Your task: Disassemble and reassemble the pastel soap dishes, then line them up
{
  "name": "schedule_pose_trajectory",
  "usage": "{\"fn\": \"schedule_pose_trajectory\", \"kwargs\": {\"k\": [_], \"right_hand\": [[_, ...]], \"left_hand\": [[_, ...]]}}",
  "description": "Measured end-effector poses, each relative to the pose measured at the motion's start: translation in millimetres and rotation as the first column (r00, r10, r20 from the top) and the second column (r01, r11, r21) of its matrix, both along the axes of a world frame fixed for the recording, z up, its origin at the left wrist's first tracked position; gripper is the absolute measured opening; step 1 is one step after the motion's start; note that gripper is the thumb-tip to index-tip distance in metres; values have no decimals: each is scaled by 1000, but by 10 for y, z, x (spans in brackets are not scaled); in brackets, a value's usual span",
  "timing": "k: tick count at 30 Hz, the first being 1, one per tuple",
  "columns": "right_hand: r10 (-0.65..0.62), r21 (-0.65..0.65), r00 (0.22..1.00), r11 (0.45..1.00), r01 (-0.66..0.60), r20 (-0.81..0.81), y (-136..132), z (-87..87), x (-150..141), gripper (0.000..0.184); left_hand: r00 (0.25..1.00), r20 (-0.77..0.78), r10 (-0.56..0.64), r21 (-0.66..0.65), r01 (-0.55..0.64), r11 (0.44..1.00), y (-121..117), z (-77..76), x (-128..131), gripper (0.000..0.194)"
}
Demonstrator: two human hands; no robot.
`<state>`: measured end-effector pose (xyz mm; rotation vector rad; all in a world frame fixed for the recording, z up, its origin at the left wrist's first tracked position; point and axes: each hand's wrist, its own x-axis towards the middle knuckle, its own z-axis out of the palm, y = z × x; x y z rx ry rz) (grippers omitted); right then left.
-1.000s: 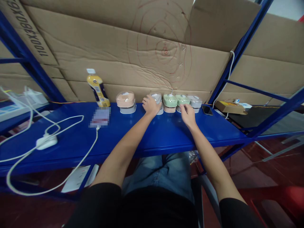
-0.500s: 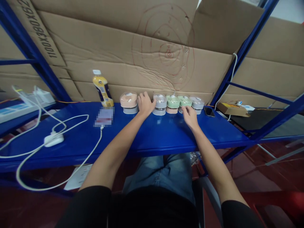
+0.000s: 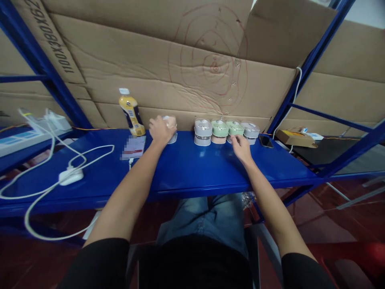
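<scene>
My left hand [image 3: 159, 130] is closed over the pink-lidded container [image 3: 172, 127] standing by the cardboard at the back of the blue shelf [image 3: 192, 172]. To its right runs a close row of small containers: a grey one [image 3: 203, 132], a green-lidded one [image 3: 219, 131], another green one [image 3: 235, 128] and a grey one [image 3: 250, 130]. My right hand [image 3: 240, 146] lies on the shelf just in front of the second green container, fingers curled and touching its base.
A yellow drink bottle [image 3: 130, 112] stands left of my left hand, with a small card [image 3: 133, 147] in front of it. White cables and an adapter [image 3: 70, 175] lie at the shelf's left. A dark phone [image 3: 265, 141] and a flat box [image 3: 296, 137] sit at the right.
My left hand left the grey container and moved left onto the pink-lidded one. My right hand has stayed by the green container.
</scene>
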<state>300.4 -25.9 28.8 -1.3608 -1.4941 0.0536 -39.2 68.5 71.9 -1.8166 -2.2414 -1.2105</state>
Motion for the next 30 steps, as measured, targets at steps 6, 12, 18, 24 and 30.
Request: {"fn": "schedule_pose_trajectory", "kwargs": {"k": [6, 12, 18, 24, 30], "right_hand": [[141, 111, 988, 983, -147, 58, -61, 14, -74, 54], [496, -28, 815, 859, -512, 300, -125, -31, -183, 110], [593, -224, 737, 805, -549, 324, -128, -92, -293, 104], [528, -206, 819, 847, -490, 226, -98, -53, -103, 80], [359, -252, 928, 911, -325, 101, -42, 9, 243, 76]], "left_hand": [[842, -163, -514, 240, 539, 807, -382, 54, 88, 82], [400, -87, -913, 49, 917, 397, -718, -334, 357, 103], [315, 99, -944, -3, 949, 316, -758, -556, 516, 115], [357, 79, -931, 10, 933, 359, -625, -673, 429, 124], [318, -78, -945, -36, 946, 322, -687, -678, 400, 62]]}}
